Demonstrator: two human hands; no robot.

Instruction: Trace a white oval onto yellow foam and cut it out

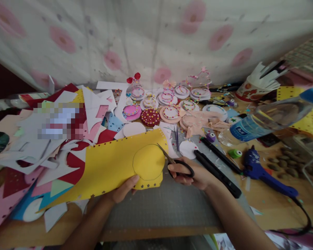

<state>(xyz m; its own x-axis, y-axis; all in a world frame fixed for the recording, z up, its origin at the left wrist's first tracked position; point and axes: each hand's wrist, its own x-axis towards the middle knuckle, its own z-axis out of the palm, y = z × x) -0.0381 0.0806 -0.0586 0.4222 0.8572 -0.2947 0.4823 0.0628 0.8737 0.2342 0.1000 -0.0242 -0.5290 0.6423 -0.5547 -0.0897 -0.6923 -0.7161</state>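
1. Yellow, long paper sheet (pixel 109 163) is seen, in the head view, above the grey flat mat (pixel 159 211), its near edge pinched by the left hand (pixel 124 189).
2. Black-handled metal scissors (pixel 169 158) are gripped by the right hand (pixel 195 177).
3. The sheet is judged light, flexible, easily creased; best held by edges.

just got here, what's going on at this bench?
A person's left grip holds a yellow sheet with a drawn circle. The right grip holds scissors, blades at the circle's upper-right edge; the circle isn't cut free yet. Beaded discs sit behind the sheet, and a blue glue gun lies to the right.
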